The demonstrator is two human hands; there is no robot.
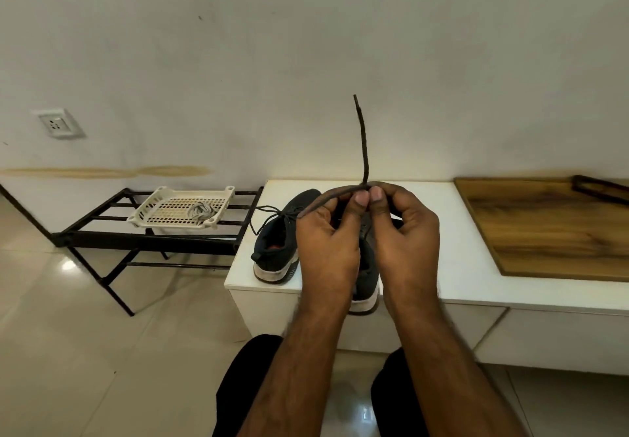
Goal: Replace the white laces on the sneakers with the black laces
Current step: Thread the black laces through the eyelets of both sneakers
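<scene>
Two dark sneakers with white soles stand on a white bench (442, 232). The left sneaker (279, 246) is threaded with a black lace whose ends trail off to its left. The right sneaker (367, 283) is mostly hidden behind my hands. My left hand (326, 235) and my right hand (405, 232) meet above it, and both pinch a black lace (363, 143) between thumb and fingers. One end of that lace sticks straight up. The rest curves down to the left, behind my left hand. The white laces (201, 211) lie bunched in a white tray (149, 211).
The perforated tray rests on a black metal rack (112, 237) left of the bench. A wooden board (551, 232) covers the bench's right part. A wall with a socket (58, 124) is behind. My knees in dark trousers are at the bottom, over a glossy tiled floor.
</scene>
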